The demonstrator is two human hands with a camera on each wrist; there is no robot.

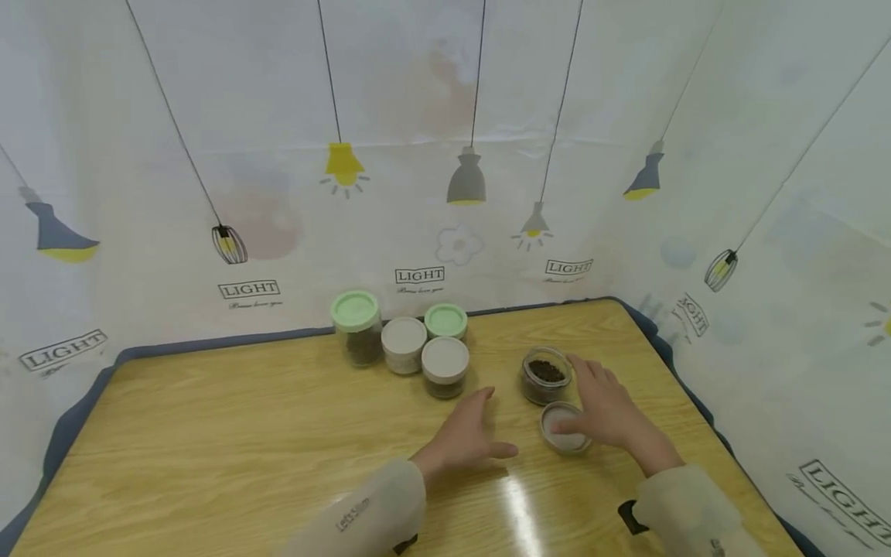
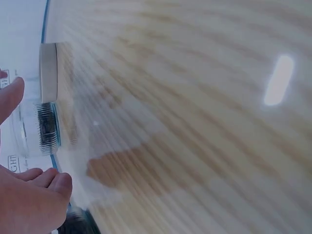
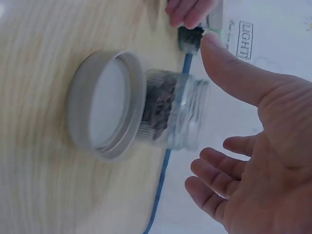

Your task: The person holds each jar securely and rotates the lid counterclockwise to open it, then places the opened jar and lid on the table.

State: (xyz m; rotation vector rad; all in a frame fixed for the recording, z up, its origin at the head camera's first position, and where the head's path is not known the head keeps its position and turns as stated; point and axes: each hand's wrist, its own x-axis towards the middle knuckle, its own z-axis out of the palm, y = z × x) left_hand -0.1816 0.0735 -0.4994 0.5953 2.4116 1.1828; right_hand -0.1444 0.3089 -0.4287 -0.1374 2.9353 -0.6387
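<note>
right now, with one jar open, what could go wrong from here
The right hand, close beside the open jar, might knock it and spill the dark crumbs. The loose lid, lying underside up near the jar, could get nudged aside by that hand. The left hand might bump the nearest closed jar.

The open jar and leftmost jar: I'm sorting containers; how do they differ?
The open jar is uncovered, the leftmost jar capped in green. The open jar looks squat, the leftmost jar taller. The open jar stands near the right hand, the leftmost jar beside a pale-lidded jar. Both hold dark contents.
</note>
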